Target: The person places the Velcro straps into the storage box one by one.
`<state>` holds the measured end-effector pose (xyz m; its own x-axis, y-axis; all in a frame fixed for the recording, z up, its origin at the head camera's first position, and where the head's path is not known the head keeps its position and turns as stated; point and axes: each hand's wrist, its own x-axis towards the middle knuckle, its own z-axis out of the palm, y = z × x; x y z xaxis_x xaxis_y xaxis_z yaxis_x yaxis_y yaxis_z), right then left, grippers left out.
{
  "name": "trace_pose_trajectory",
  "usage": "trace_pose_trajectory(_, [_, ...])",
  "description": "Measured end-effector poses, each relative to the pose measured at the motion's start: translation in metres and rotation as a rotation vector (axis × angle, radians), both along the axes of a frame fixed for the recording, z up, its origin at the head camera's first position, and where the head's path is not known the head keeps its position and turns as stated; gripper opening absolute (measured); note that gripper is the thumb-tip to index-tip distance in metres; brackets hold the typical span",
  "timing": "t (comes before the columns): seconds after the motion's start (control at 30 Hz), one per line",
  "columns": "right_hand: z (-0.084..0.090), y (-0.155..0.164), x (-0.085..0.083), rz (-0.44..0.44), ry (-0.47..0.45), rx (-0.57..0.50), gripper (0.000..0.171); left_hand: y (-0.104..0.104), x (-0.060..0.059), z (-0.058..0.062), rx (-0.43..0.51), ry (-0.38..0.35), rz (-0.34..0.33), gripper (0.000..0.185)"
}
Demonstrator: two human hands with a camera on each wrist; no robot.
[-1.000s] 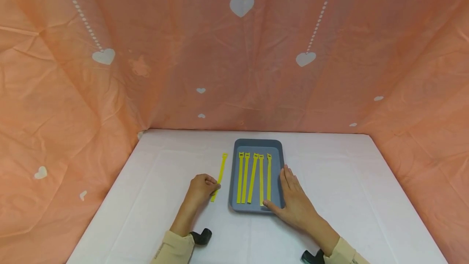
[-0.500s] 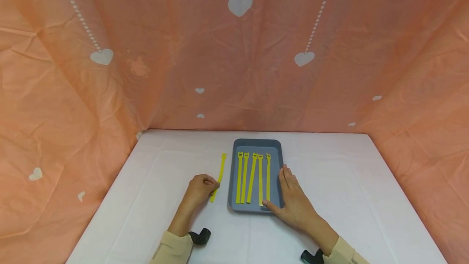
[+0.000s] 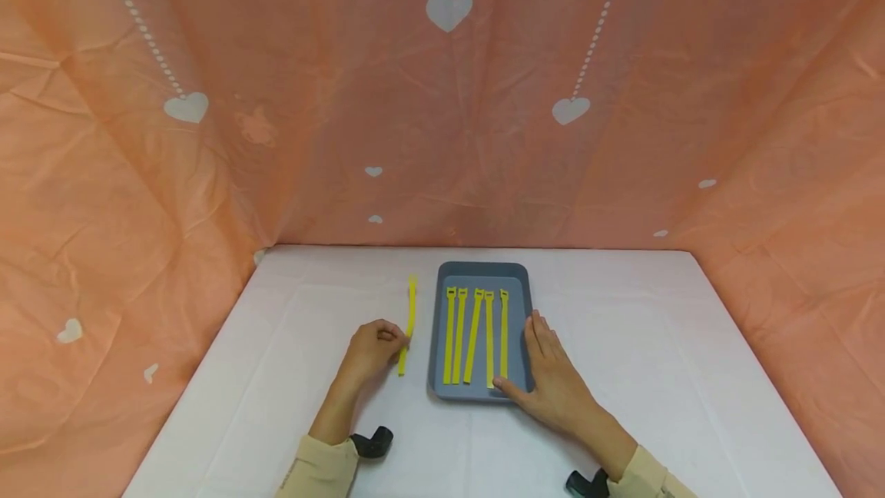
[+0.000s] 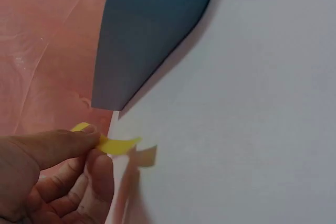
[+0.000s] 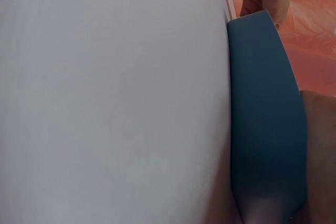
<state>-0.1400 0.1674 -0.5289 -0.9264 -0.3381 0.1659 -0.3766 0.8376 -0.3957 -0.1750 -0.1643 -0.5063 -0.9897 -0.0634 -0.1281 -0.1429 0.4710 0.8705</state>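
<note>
My left hand (image 3: 372,348) pinches a yellow hook-and-loop cable tie (image 3: 412,304) between thumb and finger, left of a grey-blue tray (image 3: 484,269). In the left wrist view the loose end of the cable tie (image 4: 122,145) casts a shadow on the white surface below it. Several more yellow cable ties (image 3: 474,336) lie side by side in the tray, slotted heads at the far end. My right hand (image 3: 556,383) rests along the tray's right side, fingers straight, its thumb over the near right rim. The right wrist view shows mostly the tray's outer wall (image 5: 268,103).
A white cloth (image 3: 622,329) covers the table under the tray. Peach fabric (image 3: 332,98) printed with white hearts hangs behind it and on both sides. Black wrist mounts (image 3: 373,443) stick out from both cuffs.
The left hand has moved slightly away and to the left, and the pinched cable tie has shifted with it and stands straighter in view. The right hand keeps its place on the tray.
</note>
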Motion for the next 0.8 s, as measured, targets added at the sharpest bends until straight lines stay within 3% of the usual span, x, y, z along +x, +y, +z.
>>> trace_pose_trajectory(0.27, [0.001,-0.001,0.001,-0.001,0.003,0.006,0.116,0.002,-0.006,0.011,0.012,0.037,0.047,0.012])
trace_pose_trajectory(0.5, [0.001,0.0,0.001,-0.001,0.009,-0.002,0.115,0.005,-0.002,0.024,0.02,0.089,0.011,0.02])
trace_pose_trajectory(0.8, [0.002,0.001,0.002,-0.002,0.003,-0.002,0.115,0.015,-0.001,0.035,0.097,0.095,-0.015,0.019])
